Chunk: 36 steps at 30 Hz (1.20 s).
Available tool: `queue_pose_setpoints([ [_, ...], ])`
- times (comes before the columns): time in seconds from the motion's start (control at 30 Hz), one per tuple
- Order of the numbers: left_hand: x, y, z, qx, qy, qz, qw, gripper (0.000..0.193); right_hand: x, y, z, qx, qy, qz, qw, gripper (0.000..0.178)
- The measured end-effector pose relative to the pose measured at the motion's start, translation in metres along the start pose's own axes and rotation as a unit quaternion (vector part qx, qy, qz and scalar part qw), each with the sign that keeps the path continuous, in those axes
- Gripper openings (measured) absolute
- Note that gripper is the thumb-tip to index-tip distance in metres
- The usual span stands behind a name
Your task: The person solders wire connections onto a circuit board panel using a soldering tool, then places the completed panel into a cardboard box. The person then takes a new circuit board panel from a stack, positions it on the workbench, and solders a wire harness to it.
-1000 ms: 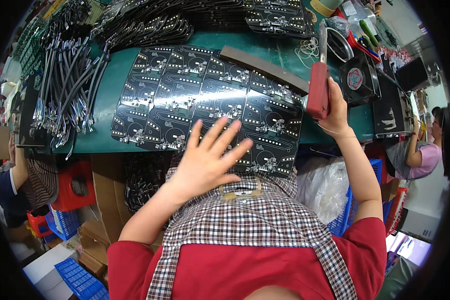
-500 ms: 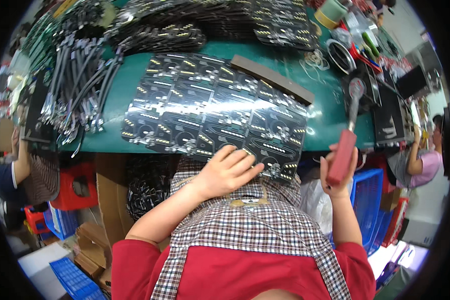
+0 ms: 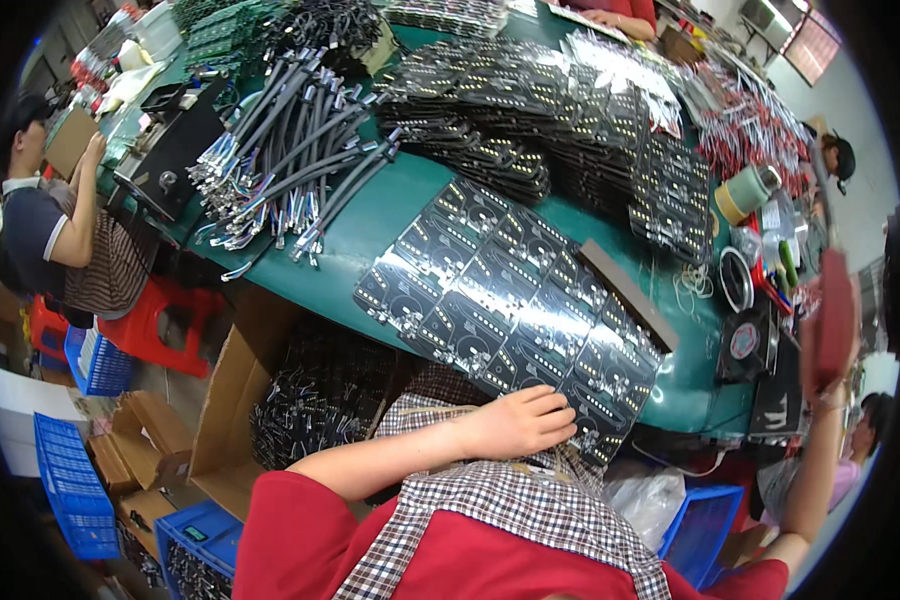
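A panel of black circuit boards (image 3: 500, 290) with rows of small yellowish parts lies on the green table, its near corner overhanging the edge towards my apron. My left hand (image 3: 520, 422) rests on that near edge, fingers laid over the boards and thumb hidden. Up at the far right, my right hand (image 3: 850, 350) is closed round the red handle (image 3: 828, 315) of a tool, smeared by motion. Its metal shaft is thin and its head cannot be made out. Against the panel's far right side lies a long grey-brown bar (image 3: 628, 293).
Tall stacks of similar boards (image 3: 530, 110) stand behind the panel. Bundled grey cables (image 3: 290, 150) lie at the left. A black box (image 3: 748, 345), a tape roll (image 3: 737, 280) and a pale green cup (image 3: 745, 195) sit at the right. Another person (image 3: 45, 220) works at left.
My right hand has swung the red-handled tool up and outward to the right. The view has turned, so the table appears tilted. My left hand stays on the panel's near edge, fingers closer together.
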State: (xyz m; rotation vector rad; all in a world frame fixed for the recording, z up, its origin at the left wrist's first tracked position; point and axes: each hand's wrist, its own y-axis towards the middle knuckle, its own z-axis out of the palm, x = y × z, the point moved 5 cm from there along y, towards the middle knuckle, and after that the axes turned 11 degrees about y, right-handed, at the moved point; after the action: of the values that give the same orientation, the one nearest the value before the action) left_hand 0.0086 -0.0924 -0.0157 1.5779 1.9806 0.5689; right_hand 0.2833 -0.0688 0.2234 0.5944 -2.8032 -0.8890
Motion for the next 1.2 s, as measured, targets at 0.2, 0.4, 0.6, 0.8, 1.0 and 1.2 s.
queue_pose_setpoints([
  [0.2,0.077,0.009,-0.07,-0.014,0.027,-0.145,0.989,0.02,0.032,0.137,-0.041,-0.001,0.169,-0.095,0.981,0.082],
  [0.4,0.276,-0.041,-0.139,-0.06,0.375,-0.444,0.811,0.009,0.02,0.092,-0.014,-0.06,0.261,0.056,0.962,0.054],
  [0.6,0.315,-0.048,-0.129,0.002,0.375,-0.468,0.8,0.019,0.039,0.0,0.053,-0.182,0.533,0.219,0.797,0.067],
  [0.8,0.319,-0.051,-0.125,0.004,0.398,-0.502,0.768,0.012,0.033,-0.037,0.079,-0.191,0.626,0.299,0.694,0.057],
  [1.0,0.301,-0.041,-0.147,-0.135,0.308,-0.447,0.829,0.012,0.038,-0.049,0.095,-0.188,0.712,0.308,0.603,0.055],
  [1.2,0.254,-0.018,-0.184,-0.199,0.215,-0.375,0.88,0.016,0.039,-0.042,0.122,-0.17,0.755,0.328,0.542,0.055],
])
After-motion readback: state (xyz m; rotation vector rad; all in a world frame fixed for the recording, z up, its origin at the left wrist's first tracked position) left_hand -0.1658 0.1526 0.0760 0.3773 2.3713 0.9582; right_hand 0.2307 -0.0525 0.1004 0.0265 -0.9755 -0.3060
